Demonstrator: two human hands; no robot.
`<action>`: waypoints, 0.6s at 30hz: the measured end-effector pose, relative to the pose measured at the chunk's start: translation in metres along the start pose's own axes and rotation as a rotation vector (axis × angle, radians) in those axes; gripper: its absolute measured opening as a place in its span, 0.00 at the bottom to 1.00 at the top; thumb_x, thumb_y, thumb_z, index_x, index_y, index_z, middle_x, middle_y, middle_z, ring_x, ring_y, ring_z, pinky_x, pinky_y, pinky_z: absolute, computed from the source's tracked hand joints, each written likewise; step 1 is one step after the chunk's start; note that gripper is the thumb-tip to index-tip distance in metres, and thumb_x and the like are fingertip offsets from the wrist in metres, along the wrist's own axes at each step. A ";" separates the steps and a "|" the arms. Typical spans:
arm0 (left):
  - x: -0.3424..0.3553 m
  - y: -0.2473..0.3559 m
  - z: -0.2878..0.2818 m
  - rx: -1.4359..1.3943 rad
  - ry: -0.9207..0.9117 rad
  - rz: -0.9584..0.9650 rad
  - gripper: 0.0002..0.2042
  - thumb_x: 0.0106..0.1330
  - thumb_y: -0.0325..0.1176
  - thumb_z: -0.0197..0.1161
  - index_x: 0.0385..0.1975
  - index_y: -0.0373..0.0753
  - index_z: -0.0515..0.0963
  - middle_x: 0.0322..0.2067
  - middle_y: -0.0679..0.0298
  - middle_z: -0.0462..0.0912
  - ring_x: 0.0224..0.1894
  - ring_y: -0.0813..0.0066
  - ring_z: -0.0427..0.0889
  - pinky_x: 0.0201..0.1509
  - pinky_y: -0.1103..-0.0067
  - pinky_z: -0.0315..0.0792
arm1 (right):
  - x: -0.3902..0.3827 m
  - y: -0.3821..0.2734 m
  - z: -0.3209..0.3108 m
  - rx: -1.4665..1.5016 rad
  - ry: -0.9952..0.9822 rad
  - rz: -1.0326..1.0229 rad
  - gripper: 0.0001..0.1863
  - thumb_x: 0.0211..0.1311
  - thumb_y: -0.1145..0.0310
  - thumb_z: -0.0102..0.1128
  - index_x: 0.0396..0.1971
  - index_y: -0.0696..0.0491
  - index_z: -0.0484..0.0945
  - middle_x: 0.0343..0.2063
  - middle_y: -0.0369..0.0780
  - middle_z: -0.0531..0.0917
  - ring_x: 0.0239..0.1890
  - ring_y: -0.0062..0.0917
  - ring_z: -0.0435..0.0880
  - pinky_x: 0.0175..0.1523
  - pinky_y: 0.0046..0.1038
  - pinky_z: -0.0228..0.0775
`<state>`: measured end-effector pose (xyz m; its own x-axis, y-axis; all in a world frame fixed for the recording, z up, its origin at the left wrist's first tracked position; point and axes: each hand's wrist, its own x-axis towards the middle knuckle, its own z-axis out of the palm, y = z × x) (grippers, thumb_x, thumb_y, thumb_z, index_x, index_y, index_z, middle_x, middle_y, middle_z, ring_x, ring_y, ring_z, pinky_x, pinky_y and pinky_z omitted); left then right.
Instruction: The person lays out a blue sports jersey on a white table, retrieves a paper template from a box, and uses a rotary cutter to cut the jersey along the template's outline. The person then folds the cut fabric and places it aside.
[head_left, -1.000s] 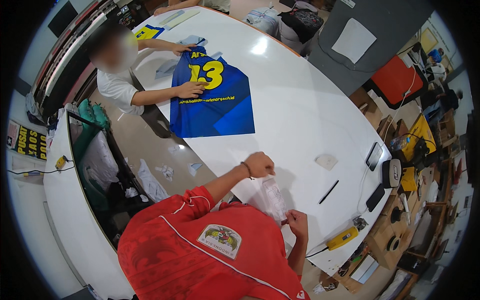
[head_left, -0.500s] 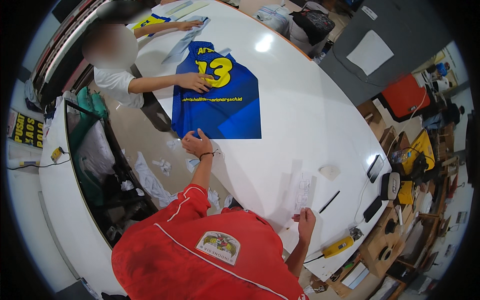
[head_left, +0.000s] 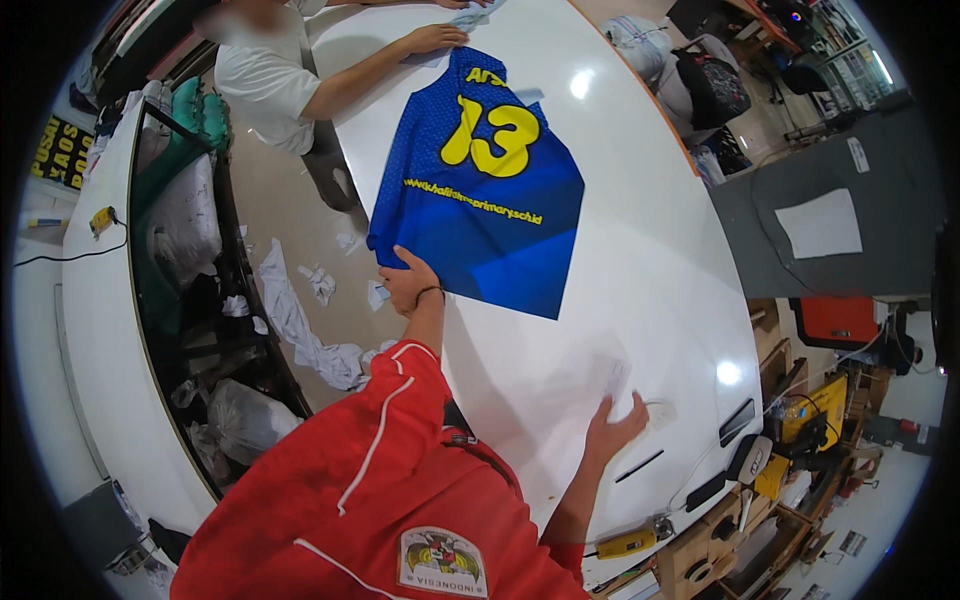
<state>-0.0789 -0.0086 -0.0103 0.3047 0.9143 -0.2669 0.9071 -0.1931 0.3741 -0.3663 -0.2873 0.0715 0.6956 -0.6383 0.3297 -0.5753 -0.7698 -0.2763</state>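
Observation:
A blue sleeveless jersey [head_left: 480,245] with yellow lettering and a large yellow number lies flat on the white table [head_left: 660,300]. My left hand [head_left: 410,285] is at its near left corner, fingers closed about the hem; part of the grip is hidden. To the right, my right hand [head_left: 615,428] hovers over the table with thumb and fingers apart, holding nothing. Just beyond its fingertips is a pale slip of paper [head_left: 614,376]. Across the table a co-worker's hand [head_left: 437,38] rests by the jersey's shoulder, beside light blue fabric [head_left: 472,16].
A black pen [head_left: 640,465], a phone [head_left: 737,422], a dark cap [head_left: 748,458] and a yellow tool [head_left: 627,543] lie toward the table's right end. Scraps of white cloth [head_left: 300,320] cover part of the floor at left. A bagged bundle [head_left: 250,420] sits under the left-hand table.
My right hand has opened and let go of the paper slip. The co-worker's hand has moved off the jersey's number toward its shoulder. My view has shifted.

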 end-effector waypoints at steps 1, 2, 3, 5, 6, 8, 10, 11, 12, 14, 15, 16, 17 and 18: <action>0.002 0.001 0.003 0.008 0.011 0.018 0.38 0.70 0.69 0.40 0.56 0.35 0.72 0.46 0.48 0.83 0.45 0.45 0.86 0.44 0.52 0.78 | 0.019 -0.022 0.013 0.221 -0.077 0.032 0.23 0.63 0.68 0.67 0.56 0.61 0.75 0.53 0.51 0.77 0.58 0.44 0.76 0.62 0.41 0.69; 0.002 0.002 0.004 0.027 0.011 0.005 0.37 0.71 0.68 0.39 0.56 0.35 0.72 0.46 0.48 0.83 0.45 0.45 0.86 0.44 0.52 0.78 | 0.041 -0.048 0.025 0.441 -0.153 0.063 0.23 0.63 0.68 0.67 0.55 0.61 0.75 0.52 0.50 0.79 0.57 0.44 0.77 0.62 0.40 0.70; 0.002 0.005 0.004 0.046 0.007 -0.006 0.37 0.71 0.67 0.39 0.56 0.35 0.72 0.46 0.48 0.83 0.45 0.45 0.86 0.44 0.51 0.78 | 0.063 -0.080 0.030 0.500 -0.247 0.008 0.21 0.63 0.68 0.67 0.54 0.60 0.76 0.51 0.49 0.80 0.56 0.43 0.78 0.61 0.39 0.70; 0.002 0.007 -0.002 0.068 0.013 -0.048 0.36 0.72 0.66 0.39 0.57 0.35 0.72 0.46 0.49 0.83 0.45 0.45 0.86 0.43 0.52 0.78 | 0.101 -0.146 0.052 0.676 -0.400 -0.151 0.18 0.64 0.69 0.67 0.51 0.59 0.79 0.48 0.47 0.82 0.54 0.41 0.80 0.61 0.37 0.70; 0.000 0.010 -0.005 0.071 0.013 -0.057 0.36 0.72 0.66 0.39 0.57 0.35 0.72 0.46 0.49 0.83 0.45 0.45 0.86 0.43 0.52 0.78 | 0.113 -0.172 0.071 0.725 -0.454 -0.202 0.19 0.65 0.67 0.66 0.52 0.59 0.78 0.48 0.48 0.82 0.55 0.42 0.79 0.62 0.38 0.70; -0.004 0.014 -0.006 0.089 0.012 -0.043 0.36 0.72 0.65 0.40 0.57 0.35 0.72 0.46 0.50 0.83 0.44 0.45 0.86 0.43 0.52 0.79 | 0.134 -0.213 0.112 0.688 -0.465 -0.374 0.20 0.66 0.65 0.64 0.54 0.59 0.78 0.47 0.49 0.82 0.55 0.45 0.79 0.63 0.41 0.68; -0.004 0.016 -0.003 0.101 0.019 -0.033 0.35 0.72 0.65 0.40 0.56 0.36 0.72 0.45 0.50 0.83 0.44 0.45 0.86 0.43 0.52 0.79 | 0.150 -0.248 0.151 0.657 -0.424 -0.531 0.20 0.64 0.68 0.64 0.55 0.57 0.78 0.51 0.49 0.81 0.57 0.41 0.78 0.62 0.39 0.70; -0.006 0.016 -0.002 0.109 0.026 -0.025 0.35 0.72 0.65 0.40 0.55 0.36 0.72 0.45 0.50 0.82 0.43 0.45 0.86 0.42 0.52 0.79 | 0.156 -0.263 0.165 0.619 -0.424 -0.546 0.23 0.65 0.65 0.64 0.58 0.55 0.77 0.54 0.50 0.79 0.59 0.43 0.76 0.63 0.41 0.68; -0.006 0.016 0.000 0.115 0.036 -0.026 0.34 0.72 0.65 0.41 0.55 0.36 0.72 0.45 0.50 0.82 0.43 0.45 0.86 0.42 0.52 0.79 | 0.162 -0.276 0.178 0.583 -0.429 -0.569 0.25 0.65 0.62 0.64 0.60 0.54 0.76 0.57 0.51 0.77 0.62 0.45 0.73 0.65 0.44 0.66; -0.005 0.016 0.001 0.126 0.062 -0.038 0.34 0.71 0.64 0.42 0.54 0.36 0.72 0.44 0.50 0.82 0.42 0.45 0.86 0.41 0.52 0.79 | 0.170 -0.297 0.196 0.380 -0.330 -0.652 0.28 0.67 0.55 0.62 0.63 0.52 0.74 0.61 0.53 0.73 0.64 0.49 0.70 0.67 0.49 0.63; -0.004 0.015 0.001 0.133 0.073 -0.040 0.33 0.71 0.64 0.42 0.53 0.36 0.72 0.44 0.50 0.82 0.42 0.45 0.86 0.41 0.52 0.79 | 0.173 -0.304 0.203 0.279 -0.276 -0.688 0.30 0.68 0.52 0.61 0.65 0.51 0.73 0.63 0.54 0.71 0.66 0.50 0.68 0.68 0.51 0.61; -0.004 0.015 0.001 0.140 0.083 -0.041 0.33 0.71 0.64 0.42 0.53 0.36 0.72 0.44 0.50 0.82 0.42 0.45 0.86 0.40 0.52 0.79 | 0.175 -0.306 0.211 0.230 -0.249 -0.706 0.30 0.68 0.49 0.59 0.65 0.50 0.73 0.64 0.54 0.70 0.67 0.51 0.67 0.69 0.53 0.59; -0.004 0.014 0.001 0.148 0.092 -0.037 0.33 0.71 0.64 0.43 0.52 0.36 0.72 0.43 0.50 0.82 0.41 0.45 0.86 0.40 0.52 0.79 | 0.178 -0.306 0.217 0.181 -0.220 -0.720 0.31 0.69 0.46 0.57 0.65 0.48 0.74 0.65 0.55 0.69 0.67 0.52 0.66 0.69 0.55 0.58; -0.005 0.015 0.002 0.157 0.099 -0.029 0.32 0.71 0.64 0.43 0.51 0.36 0.73 0.43 0.51 0.82 0.41 0.45 0.86 0.39 0.52 0.79 | 0.178 -0.303 0.222 0.130 -0.189 -0.730 0.31 0.69 0.43 0.55 0.65 0.46 0.74 0.65 0.56 0.68 0.68 0.53 0.65 0.70 0.56 0.56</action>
<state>-0.0667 -0.0166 -0.0052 0.2549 0.9493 -0.1838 0.9515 -0.2124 0.2227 0.0280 -0.1671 0.0135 0.9484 0.0522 0.3126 0.1054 -0.9821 -0.1559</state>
